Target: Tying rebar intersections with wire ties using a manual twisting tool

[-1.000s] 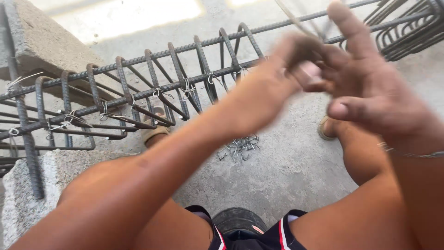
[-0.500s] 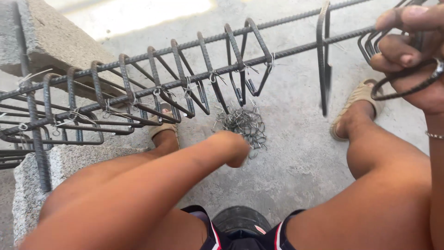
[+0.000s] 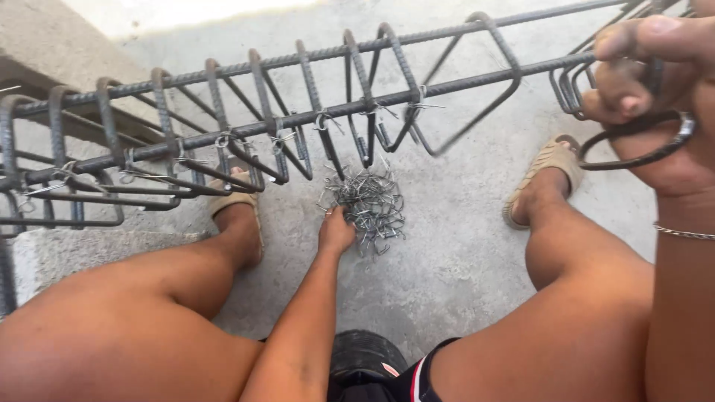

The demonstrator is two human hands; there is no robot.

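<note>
My left hand (image 3: 336,231) reaches down between my knees to a pile of short bent wire ties (image 3: 371,205) on the concrete floor. Its fingertips are at the pile's left edge, and the fingers are curled and partly hidden, so the grip is unclear. My right hand (image 3: 659,104) is raised at the upper right, shut on a dark bent rebar stirrup (image 3: 633,151), next to several loose stirrups hanging on the bars. A rebar cage (image 3: 320,115) of long bars and wire-tied stirrups runs across in front of me.
My sandalled feet (image 3: 547,175) (image 3: 234,201) rest on the concrete floor (image 3: 454,260) either side of the pile. A concrete block (image 3: 67,246) supports the cage at the left. A dark round seat (image 3: 365,357) is under me.
My left hand has dropped from beside my right hand down to the wire pile on the floor. My right hand stays raised with the stirrup at the right.
</note>
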